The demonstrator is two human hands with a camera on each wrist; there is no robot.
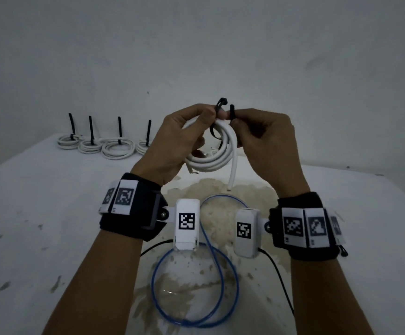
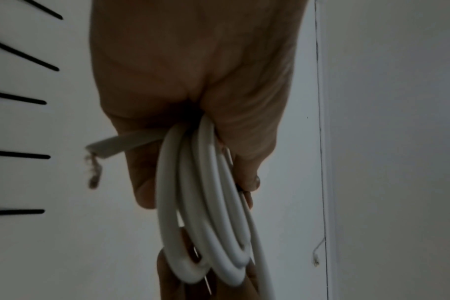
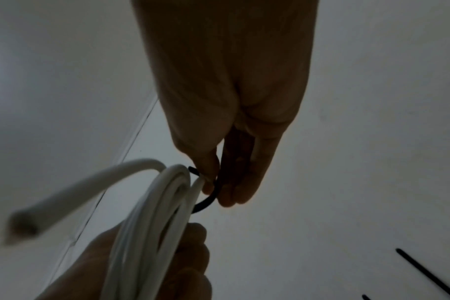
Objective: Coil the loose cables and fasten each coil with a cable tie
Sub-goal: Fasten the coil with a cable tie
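A white cable coil (image 1: 214, 151) hangs in the air above the table, one loose end (image 1: 231, 176) pointing down. My left hand (image 1: 184, 136) grips the coil (image 2: 206, 213) at its top and pinches the head end of a black cable tie (image 1: 221, 103). My right hand (image 1: 257, 134) pinches the tie's other end (image 1: 232, 111); the tie (image 3: 206, 200) curves round the coil's strands (image 3: 152, 213). The frayed cable end (image 2: 95, 162) sticks out beside my left palm.
Several tied white coils (image 1: 118, 148) with upright black tie tails (image 1: 119, 126) stand in a row at the table's back left. A loose blue cable (image 1: 194, 281) loops on the stained table surface (image 1: 39, 226) below my wrists. A wall rises behind.
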